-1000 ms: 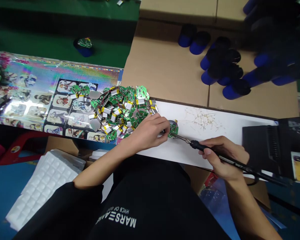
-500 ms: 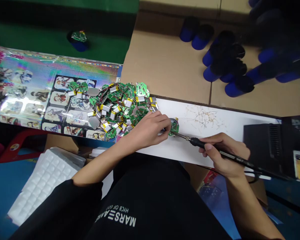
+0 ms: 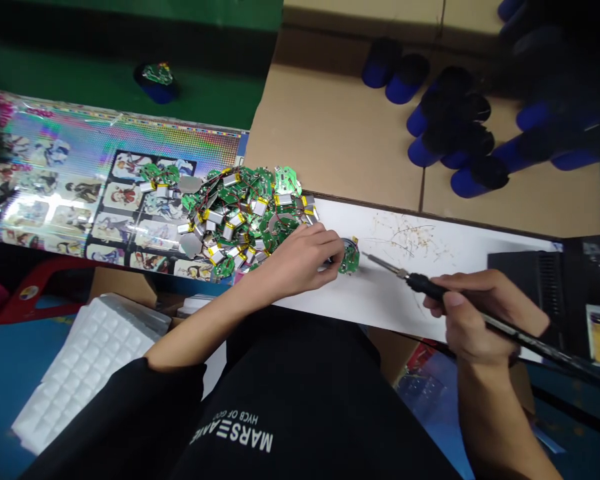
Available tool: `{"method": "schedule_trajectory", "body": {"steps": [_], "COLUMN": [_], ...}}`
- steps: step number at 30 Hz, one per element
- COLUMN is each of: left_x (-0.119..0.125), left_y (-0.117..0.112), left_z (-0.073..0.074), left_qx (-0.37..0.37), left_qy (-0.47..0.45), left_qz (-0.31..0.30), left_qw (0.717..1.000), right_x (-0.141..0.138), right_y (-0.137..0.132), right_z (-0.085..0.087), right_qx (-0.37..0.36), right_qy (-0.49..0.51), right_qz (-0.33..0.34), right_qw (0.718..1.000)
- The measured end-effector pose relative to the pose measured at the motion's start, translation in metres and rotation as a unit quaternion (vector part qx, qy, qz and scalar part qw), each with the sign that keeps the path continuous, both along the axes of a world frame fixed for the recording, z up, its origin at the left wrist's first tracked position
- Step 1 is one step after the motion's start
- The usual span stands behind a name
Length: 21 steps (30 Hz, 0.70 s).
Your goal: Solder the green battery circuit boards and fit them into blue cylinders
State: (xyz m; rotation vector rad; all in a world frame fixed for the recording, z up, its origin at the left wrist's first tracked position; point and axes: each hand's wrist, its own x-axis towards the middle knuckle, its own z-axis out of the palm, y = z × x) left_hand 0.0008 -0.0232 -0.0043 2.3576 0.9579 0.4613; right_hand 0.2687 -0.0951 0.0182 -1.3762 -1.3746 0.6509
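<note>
My left hand [image 3: 300, 261] pinches a small round green circuit board [image 3: 349, 256] against the white board [image 3: 380, 293]. My right hand [image 3: 475, 313] grips the black handle of a soldering iron [image 3: 430, 288]; its metal tip hangs a short way right of the circuit board, not touching it. A heap of green circuit boards with silver batteries [image 3: 240, 217] lies just left of my left hand.
A glossy sheet of cartoon pictures [image 3: 70, 180] lies at the left. Several blue and black cylinders [image 3: 450, 133] rest on cardboard at the back right. A black box [image 3: 555, 287] stands at the right. White foam tray [image 3: 80, 367] sits low left. Wire scraps [image 3: 410, 240] litter the white board.
My right hand has drawn the soldering iron back to the right, lifting its tip off the circuit board. My left hand has stayed on the board.
</note>
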Motion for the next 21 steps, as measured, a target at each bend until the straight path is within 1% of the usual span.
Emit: {"method": "schedule_trajectory", "body": {"steps": [2, 3, 5, 7, 9, 11, 13, 15, 18, 21], "left_x": [0.000, 0.000, 0.000, 0.001, 0.001, 0.000, 0.000, 0.000, 0.000, 0.000], "left_y": [0.000, 0.001, 0.001, 0.001, 0.001, 0.001, 0.001, 0.000, -0.001, -0.002], "left_z": [0.000, 0.000, 0.002, 0.004, 0.005, 0.005, 0.004, 0.004, 0.003, 0.003], "left_qx": [-0.004, -0.006, -0.010, -0.013, -0.012, -0.010, -0.008, -0.006, -0.004, -0.006], "left_qy": [-0.003, -0.005, -0.007, -0.005, 0.001, 0.003, 0.004, 0.007, 0.012, 0.005], "left_qz": [0.000, 0.000, -0.001, -0.003, -0.004, -0.005, -0.006, -0.006, -0.003, 0.002], "left_qw": [1.000, 1.000, 1.000, 1.000, 1.000, 1.000, 1.000, 1.000, 1.000, 1.000], "right_x": [-0.009, -0.014, -0.025, -0.037, -0.050, -0.062, -0.072, -0.079, -0.082, -0.081], "right_y": [0.002, 0.002, 0.001, -0.002, -0.005, -0.004, 0.000, 0.004, 0.006, 0.005], "right_z": [0.005, 0.006, 0.005, -0.001, -0.013, -0.026, -0.039, -0.049, -0.056, -0.058], "right_qx": [0.019, 0.023, 0.032, 0.030, 0.040, 0.054, 0.071, 0.078, 0.058, 0.039], "right_qy": [0.060, 0.085, 0.118, 0.121, 0.081, -0.002, -0.082, -0.127, -0.156, -0.169], "right_qz": [-0.058, -0.068, -0.057, -0.032, -0.016, 0.010, 0.036, 0.043, 0.019, 0.011], "right_qw": [0.996, 0.994, 0.991, 0.992, 0.996, 0.999, 0.993, 0.988, 0.986, 0.985]}}
